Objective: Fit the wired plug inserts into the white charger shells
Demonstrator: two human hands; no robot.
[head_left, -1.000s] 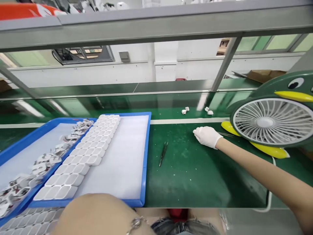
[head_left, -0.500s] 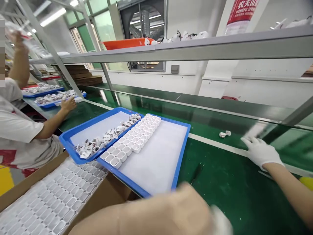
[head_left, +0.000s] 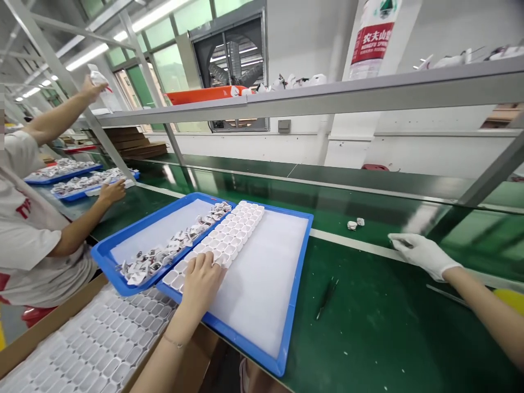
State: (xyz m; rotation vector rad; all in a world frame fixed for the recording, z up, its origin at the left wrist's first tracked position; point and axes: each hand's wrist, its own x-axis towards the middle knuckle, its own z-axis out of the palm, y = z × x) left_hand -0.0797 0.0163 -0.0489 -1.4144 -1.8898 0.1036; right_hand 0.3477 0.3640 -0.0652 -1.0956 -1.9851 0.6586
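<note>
1. Left hand point(head_left: 203, 283): half a second ago a blur at the near edge; now steady on the block of white cups point(head_left: 235, 225), fingers curled down over its near part. Contact with the cups looks clear; whether a single cup is pinched, cannot tell, since the knuckles hide it.
2. Cups lie in close rows along the left side of the right-hand blue tray point(head_left: 295, 297); the rest of its white lining is bare. My reading: handling has shifted back to this block.
3. Right hand point(head_left: 426, 255), white-gloved: was spread out, now its fingers are drawn together by the pale strip at far right. Cannot tell whether anything is between them.
4. Small white pieces point(head_left: 352, 224) sit just left of that glove. Two pairs a second ago, one in sight now; the other may be under or in the glove.
5. Tweezers point(head_left: 327, 297) lie untouched on the green bench point(head_left: 368, 333), between tray and glove.
6. Left-hand blue tray point(head_left: 108, 267) adjoins, small white parts point(head_left: 180, 240) heaped along its right side. Near left, a carton point(head_left: 198, 349) with more cups.
</note>
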